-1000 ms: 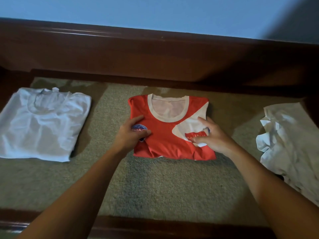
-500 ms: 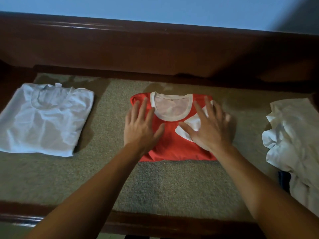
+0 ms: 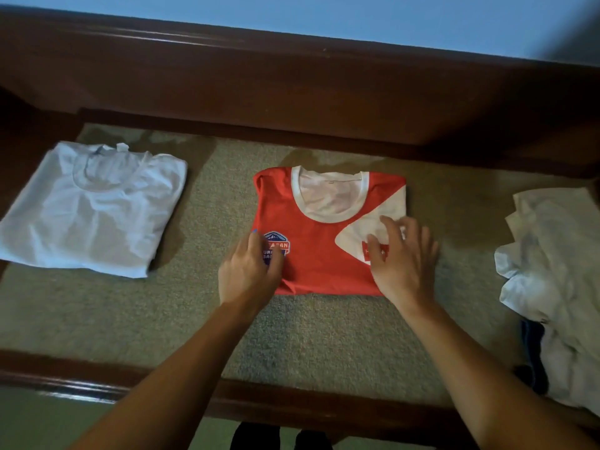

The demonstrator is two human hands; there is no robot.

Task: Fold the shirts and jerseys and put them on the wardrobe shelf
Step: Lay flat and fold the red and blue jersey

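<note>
A folded red jersey [image 3: 319,254] with a white collar and a blue badge lies in the middle of the beige carpeted surface [image 3: 308,336]. My left hand [image 3: 248,274] rests on its near left corner, over the badge, fingers loosely bent. On the near right part, over the white patch, my right hand [image 3: 406,259] lies with fingers spread and slightly bent. A folded white shirt [image 3: 94,209] sits at the left. At the right edge is a crumpled pile of white garments [image 3: 558,274].
A dark wooden board [image 3: 292,92] rises behind the surface under a blue wall. A wooden rim [image 3: 97,384] runs along the near edge. Something dark blue [image 3: 532,349] peeks from under the right pile.
Both hands gripped the jersey's sides, then pressed flat on its middle, and have now slid back toward its near edge with fingers bent.
</note>
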